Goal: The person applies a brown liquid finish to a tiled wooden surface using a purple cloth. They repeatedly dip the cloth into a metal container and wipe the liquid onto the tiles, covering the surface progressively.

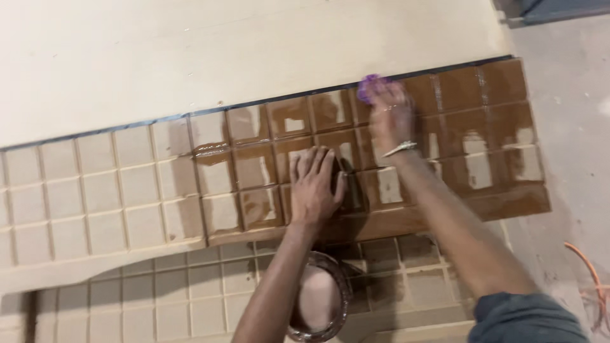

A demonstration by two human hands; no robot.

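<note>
Take the long wooden panel carved into a grid of raised squares [127, 190] as your landmark: its left part is bare and pale, and from about the middle rightward it shines wet with brown stain. Just below the panel's middle, partly under your left forearm, sits a round stain-smeared bowl [319, 298] whose inside shows a pale pinkish-brown liquid. Your left hand [314, 184] lies flat on the stained squares at the panel's centre, fingers spread and released, pressing down and gripping nothing. Right of it, near the panel's upper edge, your right hand [389, 114] is clenched around a small purple wad, cloth or sponge [368, 86], held against the wet brown surface; motion blur hides finer detail. A second pale grid panel [159, 305] lies below the first one. Above the panel's top edge stretches a plain cream board [222, 57]. Off the panel's right end you see grey dusty concrete floor [572, 127], with an orange cord [588, 267] lying on it.
</note>
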